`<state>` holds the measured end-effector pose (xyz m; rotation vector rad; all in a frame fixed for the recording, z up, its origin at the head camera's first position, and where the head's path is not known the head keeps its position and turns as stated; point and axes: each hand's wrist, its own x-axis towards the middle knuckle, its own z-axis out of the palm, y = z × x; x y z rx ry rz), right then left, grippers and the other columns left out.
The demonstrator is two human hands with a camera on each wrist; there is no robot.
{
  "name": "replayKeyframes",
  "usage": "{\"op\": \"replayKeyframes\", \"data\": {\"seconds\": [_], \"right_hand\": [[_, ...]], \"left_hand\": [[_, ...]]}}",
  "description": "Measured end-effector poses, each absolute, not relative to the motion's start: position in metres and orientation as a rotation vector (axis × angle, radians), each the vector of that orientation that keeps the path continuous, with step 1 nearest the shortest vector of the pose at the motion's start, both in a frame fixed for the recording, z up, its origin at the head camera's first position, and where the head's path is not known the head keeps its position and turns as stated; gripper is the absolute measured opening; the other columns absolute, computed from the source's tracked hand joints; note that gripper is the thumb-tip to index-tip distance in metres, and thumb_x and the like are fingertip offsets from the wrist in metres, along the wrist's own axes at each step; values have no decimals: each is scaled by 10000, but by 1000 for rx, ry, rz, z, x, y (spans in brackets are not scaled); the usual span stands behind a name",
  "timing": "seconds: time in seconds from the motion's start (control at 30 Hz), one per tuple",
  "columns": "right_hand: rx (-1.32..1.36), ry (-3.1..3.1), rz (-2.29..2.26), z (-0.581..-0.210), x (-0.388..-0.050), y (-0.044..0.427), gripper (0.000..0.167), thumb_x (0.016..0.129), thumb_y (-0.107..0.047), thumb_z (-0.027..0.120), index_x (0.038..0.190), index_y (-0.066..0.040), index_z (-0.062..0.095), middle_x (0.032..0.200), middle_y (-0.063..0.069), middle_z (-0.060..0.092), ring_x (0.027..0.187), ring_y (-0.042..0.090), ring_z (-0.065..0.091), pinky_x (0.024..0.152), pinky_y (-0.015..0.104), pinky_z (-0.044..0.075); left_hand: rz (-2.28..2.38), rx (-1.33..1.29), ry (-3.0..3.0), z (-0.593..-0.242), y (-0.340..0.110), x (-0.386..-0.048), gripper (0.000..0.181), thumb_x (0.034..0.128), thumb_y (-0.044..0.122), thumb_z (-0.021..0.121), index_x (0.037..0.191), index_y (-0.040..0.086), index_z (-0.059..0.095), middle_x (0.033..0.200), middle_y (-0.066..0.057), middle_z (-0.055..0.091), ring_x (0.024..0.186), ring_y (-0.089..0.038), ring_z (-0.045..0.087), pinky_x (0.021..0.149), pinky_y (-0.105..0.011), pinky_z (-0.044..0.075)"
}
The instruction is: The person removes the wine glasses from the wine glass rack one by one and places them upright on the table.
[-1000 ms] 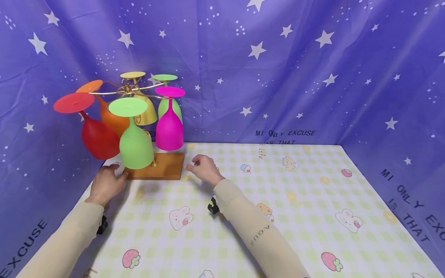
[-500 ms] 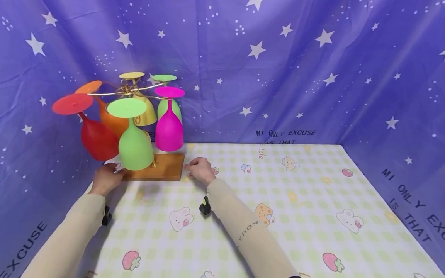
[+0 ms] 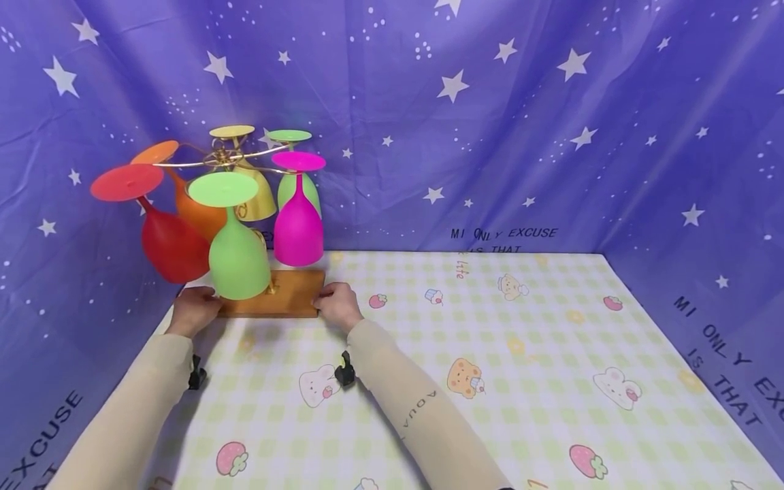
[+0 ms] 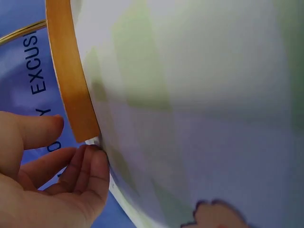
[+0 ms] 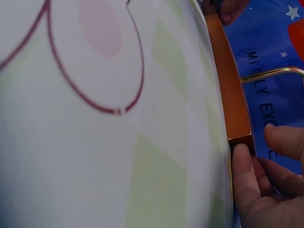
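A glass rack with a brown wooden base and gold wire arms stands at the table's left. Upside-down goblets hang from it, among them a red goblet, a green goblet, a magenta goblet, an orange goblet and a yellow goblet. My left hand is at the base's left end, bent fingers against its end, thumb raised apart. At the right end my right hand has its fingertips touching the base; its thumb stands off the wood.
A green-checked tablecloth with cartoon prints covers the table. Purple star-printed curtains rise behind and at both sides, with the left one close to the red goblet.
My right hand has moved left to the base's right end. The left hand has shifted slightly at the left end. The rack and goblets have stayed in place.
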<state>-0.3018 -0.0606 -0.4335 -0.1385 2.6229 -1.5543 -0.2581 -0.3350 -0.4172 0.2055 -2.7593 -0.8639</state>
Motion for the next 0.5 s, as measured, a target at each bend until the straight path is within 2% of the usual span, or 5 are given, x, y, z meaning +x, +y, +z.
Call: {"op": "replayKeyframes", "data": {"seconds": [0.13, 0.2, 0.3, 0.5], "right_hand": [[-159, 2666, -1521, -434, -300, -64, 130, 799, -106, 732, 916, -50, 724, 830, 2, 673, 867, 166, 620, 784, 250, 500], [-157, 2682, -1502, -435, -299, -66, 131, 802, -104, 730, 920, -49, 717, 817, -2, 668, 847, 157, 619, 767, 245, 502], [-165, 2711, -1484, -435, -298, -66, 118, 801, -102, 734, 901, -46, 705, 794, 6, 660, 809, 153, 611, 742, 247, 502], [-175, 2750, -1453, -436, -296, -67, 109, 789, -90, 739, 874, -43, 691, 772, 14, 649, 777, 153, 593, 722, 249, 499]], "left_hand": [[-817, 137, -2763, -420, -336, -259, 201, 803, 73, 533, 798, -88, 653, 786, -214, 625, 683, -301, 532, 629, -376, 432], [-818, 120, -2771, -420, -337, -261, 184, 802, 73, 542, 766, -63, 661, 743, -166, 619, 652, -240, 508, 607, -340, 404], [-866, 128, -2779, -421, -336, -262, 201, 809, 78, 545, 809, -70, 680, 778, -169, 633, 660, -226, 515, 610, -331, 411], [-894, 174, -2795, -423, -335, -264, 239, 829, 83, 535, 890, -102, 674, 908, -228, 627, 735, -289, 543, 648, -338, 425]]}}
